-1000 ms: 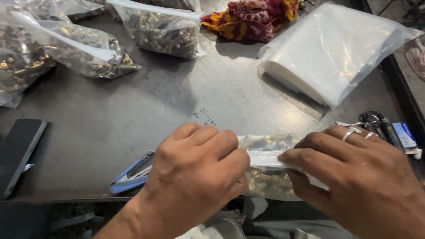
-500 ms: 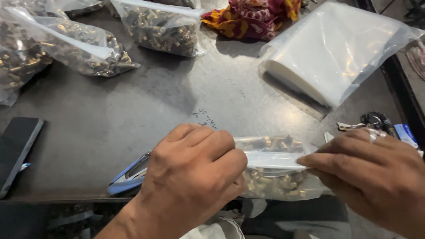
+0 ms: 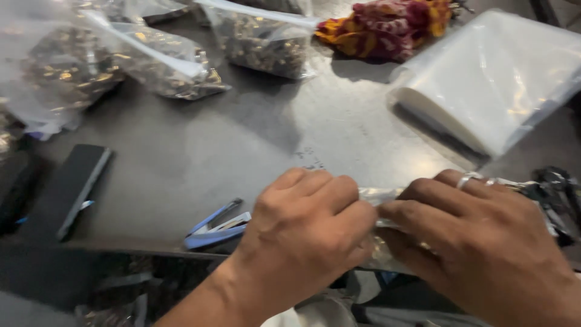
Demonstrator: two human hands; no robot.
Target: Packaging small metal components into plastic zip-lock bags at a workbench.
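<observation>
At the desk's (image 3: pixel 254 151) near edge, the left hand (image 3: pixel 302 233) and right hand (image 3: pixel 484 242) both pinched the top of a small clear bag (image 3: pixel 378 195) of metal parts, beside a blue stapler (image 3: pixel 215 227)

Small bag (image 3: pixel 378 197) mostly hidden under both hands.

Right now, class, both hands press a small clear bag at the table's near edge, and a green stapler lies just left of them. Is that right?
Not quite. The head view shows the stapler is blue, not green. The rest holds: left hand and right hand press the small clear bag at the table's near edge.
</observation>
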